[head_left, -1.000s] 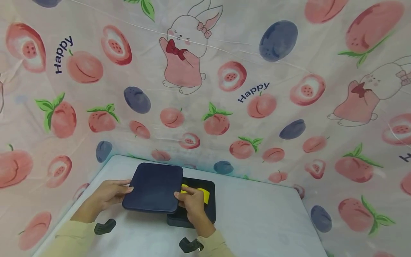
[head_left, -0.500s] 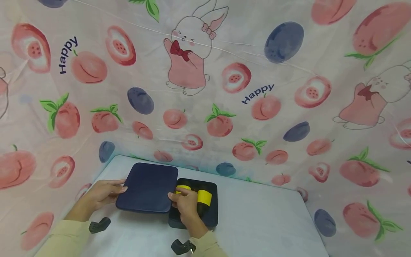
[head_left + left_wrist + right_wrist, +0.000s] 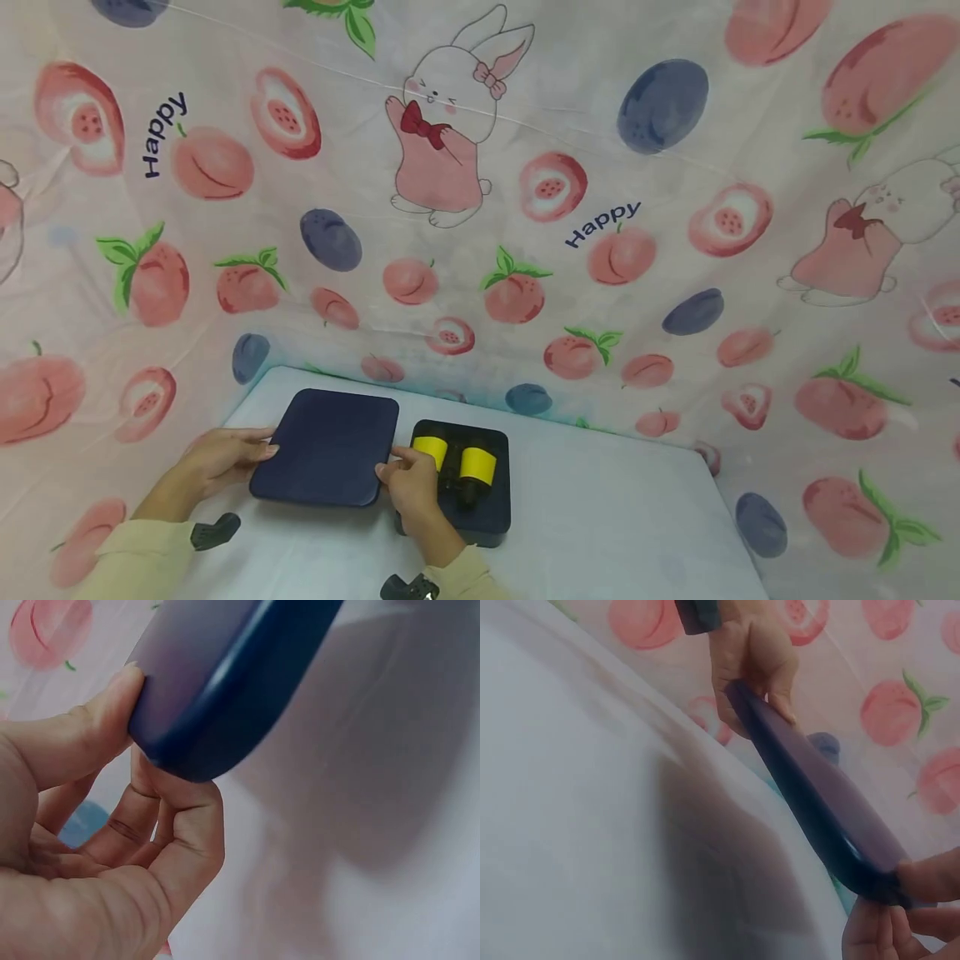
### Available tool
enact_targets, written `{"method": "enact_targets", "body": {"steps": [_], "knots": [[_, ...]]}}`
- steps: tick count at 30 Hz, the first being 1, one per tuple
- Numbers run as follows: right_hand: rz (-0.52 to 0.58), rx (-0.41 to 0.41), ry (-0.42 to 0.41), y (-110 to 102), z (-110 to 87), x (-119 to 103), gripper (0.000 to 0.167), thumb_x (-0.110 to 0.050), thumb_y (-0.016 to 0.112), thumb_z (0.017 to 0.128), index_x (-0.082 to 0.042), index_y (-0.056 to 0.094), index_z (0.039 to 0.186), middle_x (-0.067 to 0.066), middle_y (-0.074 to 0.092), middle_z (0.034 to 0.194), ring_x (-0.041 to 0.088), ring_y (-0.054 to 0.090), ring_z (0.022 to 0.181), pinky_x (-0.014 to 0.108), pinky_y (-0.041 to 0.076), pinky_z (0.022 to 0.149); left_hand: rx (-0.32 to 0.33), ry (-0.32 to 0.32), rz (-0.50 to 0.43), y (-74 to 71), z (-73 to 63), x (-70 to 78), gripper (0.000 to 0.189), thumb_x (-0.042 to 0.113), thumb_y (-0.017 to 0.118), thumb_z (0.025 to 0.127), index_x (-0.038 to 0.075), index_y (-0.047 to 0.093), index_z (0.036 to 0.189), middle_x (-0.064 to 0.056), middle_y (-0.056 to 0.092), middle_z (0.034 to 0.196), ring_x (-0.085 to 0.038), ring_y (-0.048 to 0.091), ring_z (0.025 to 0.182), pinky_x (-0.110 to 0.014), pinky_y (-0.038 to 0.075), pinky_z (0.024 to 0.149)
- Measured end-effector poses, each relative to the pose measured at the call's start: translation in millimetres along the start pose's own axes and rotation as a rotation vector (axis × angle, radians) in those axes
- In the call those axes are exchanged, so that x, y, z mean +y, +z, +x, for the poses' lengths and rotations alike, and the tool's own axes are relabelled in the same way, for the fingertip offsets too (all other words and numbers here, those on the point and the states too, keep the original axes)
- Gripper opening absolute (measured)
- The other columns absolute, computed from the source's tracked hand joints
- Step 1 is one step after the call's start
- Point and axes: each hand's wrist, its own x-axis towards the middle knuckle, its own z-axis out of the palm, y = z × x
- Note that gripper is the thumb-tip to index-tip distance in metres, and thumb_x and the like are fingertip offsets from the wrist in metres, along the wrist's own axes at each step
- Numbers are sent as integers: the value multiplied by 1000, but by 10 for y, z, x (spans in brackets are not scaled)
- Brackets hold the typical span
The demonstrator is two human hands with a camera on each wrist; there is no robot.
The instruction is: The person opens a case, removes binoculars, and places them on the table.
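Note:
A dark blue square lid [image 3: 326, 450] is held above the table at the left, its top facing up. My left hand [image 3: 217, 462] pinches its left edge; in the left wrist view the thumb lies on top and the fingers underneath. At the opposite edge my right hand [image 3: 414, 485] grips it the same way, thumb above. Behind the right hand stands an uncovered dark box [image 3: 491, 521]. Black binoculars [image 3: 477, 467] with two yellow barrel bands lie inside it, partly hidden by that hand. The lid's shadow on the cloth in both wrist views shows it is off the table.
A white cloth covers the table [image 3: 615, 508], which stretches to the right of the box. Behind and on both sides hangs a curtain [image 3: 465, 275] printed with peaches and rabbits, meeting the table's back edge.
Both hands have carried the lid leftward, away from the box. More of the box and the binoculars now shows; the left yellow band has come into fuller view.

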Motion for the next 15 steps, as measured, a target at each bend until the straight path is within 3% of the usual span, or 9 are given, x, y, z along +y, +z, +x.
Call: {"method": "enact_targets", "body": {"steps": [5,10,15], "knots": [[-60,32,-19,105,-16,23,41,5,72,89,3,69,130,2,61,84,12,55,75,23,50,68,21,-2,9,-49,15,-31,64,8,78,92,-11,49,147,6,78,106,-4,71,89,-25,63,80],[-69,36,-6,197,-32,71,42,8,69,88,1,70,130,1,61,85,12,54,76,22,49,66,52,-20,21,-106,12,-81,61,6,78,91,-10,53,144,11,77,99,-6,68,84,-25,61,76],[-85,64,-47,284,-51,129,44,12,67,83,3,72,125,3,63,88,13,55,81,20,50,65,57,-8,62,-165,19,-145,64,7,78,91,-11,50,145,8,77,103,-4,68,85,-25,61,76]]}}
